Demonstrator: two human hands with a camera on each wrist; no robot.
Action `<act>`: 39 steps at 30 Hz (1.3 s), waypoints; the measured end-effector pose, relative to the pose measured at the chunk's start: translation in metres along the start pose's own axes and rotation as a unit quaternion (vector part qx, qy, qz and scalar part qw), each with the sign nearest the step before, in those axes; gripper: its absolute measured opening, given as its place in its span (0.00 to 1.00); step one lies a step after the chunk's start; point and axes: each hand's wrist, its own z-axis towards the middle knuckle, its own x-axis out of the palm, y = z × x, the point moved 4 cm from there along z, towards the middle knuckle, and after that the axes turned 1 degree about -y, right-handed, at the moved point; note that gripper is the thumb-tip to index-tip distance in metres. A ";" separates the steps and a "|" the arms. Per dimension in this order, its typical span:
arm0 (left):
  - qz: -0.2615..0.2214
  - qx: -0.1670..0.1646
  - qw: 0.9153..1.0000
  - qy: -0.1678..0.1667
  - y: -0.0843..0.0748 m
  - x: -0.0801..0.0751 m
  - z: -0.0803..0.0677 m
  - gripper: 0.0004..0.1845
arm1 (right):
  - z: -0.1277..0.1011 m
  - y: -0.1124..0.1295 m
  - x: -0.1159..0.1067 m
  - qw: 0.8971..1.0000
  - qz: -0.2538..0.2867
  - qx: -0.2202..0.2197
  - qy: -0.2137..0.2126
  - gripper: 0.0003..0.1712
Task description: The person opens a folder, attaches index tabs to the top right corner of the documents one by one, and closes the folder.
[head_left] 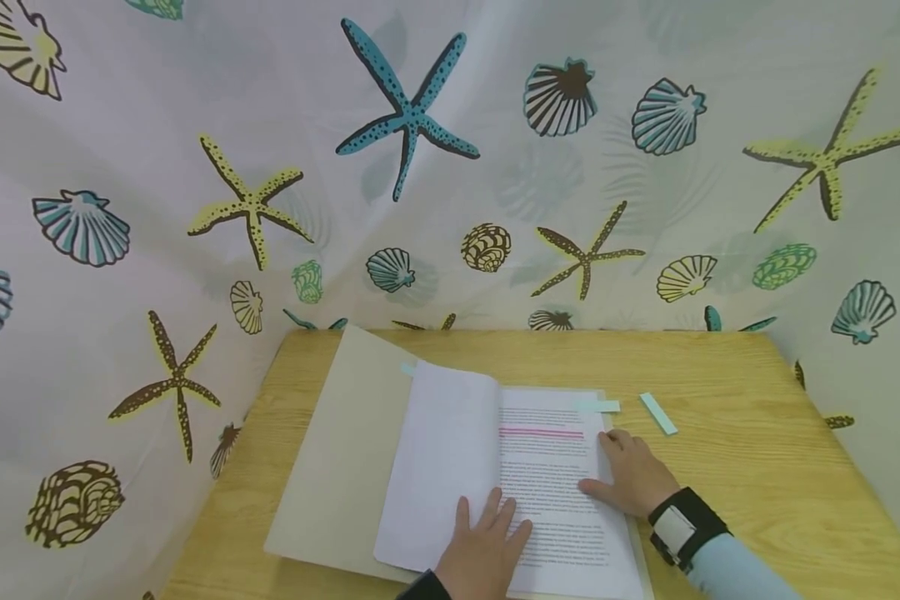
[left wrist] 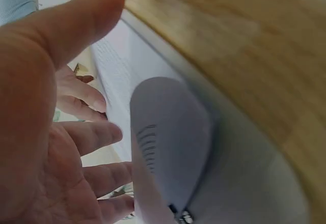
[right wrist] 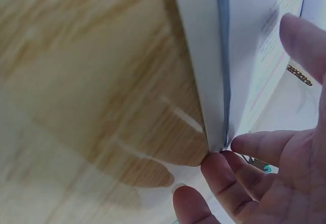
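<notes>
A stack of printed pages lies open on the table, with two pink highlighted lines near the top of the text. To its left a blank page back is folded over on a cream cover. My left hand lies with spread fingers across the lower fold of the pages. At the right margin is my right hand, its thumb over the text and its fingertips touching the stack's edge. A pale blue sticky tab sticks out from the upper right of the page.
A loose pale blue strip lies on the wooden table, right of the pages. Another pale tab shows at the turned page's top left. A cloth printed with shells and starfish hangs around the back and sides.
</notes>
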 end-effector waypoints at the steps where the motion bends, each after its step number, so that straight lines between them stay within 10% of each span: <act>1: -0.007 -0.006 1.000 -0.004 0.001 0.002 -0.001 0.54 | 0.000 0.000 0.001 1.000 -0.005 0.001 0.003 0.56; 39: -0.108 -0.045 0.993 -0.033 0.013 0.024 -0.005 0.51 | 0.001 0.005 0.003 0.998 0.038 0.026 0.038 0.52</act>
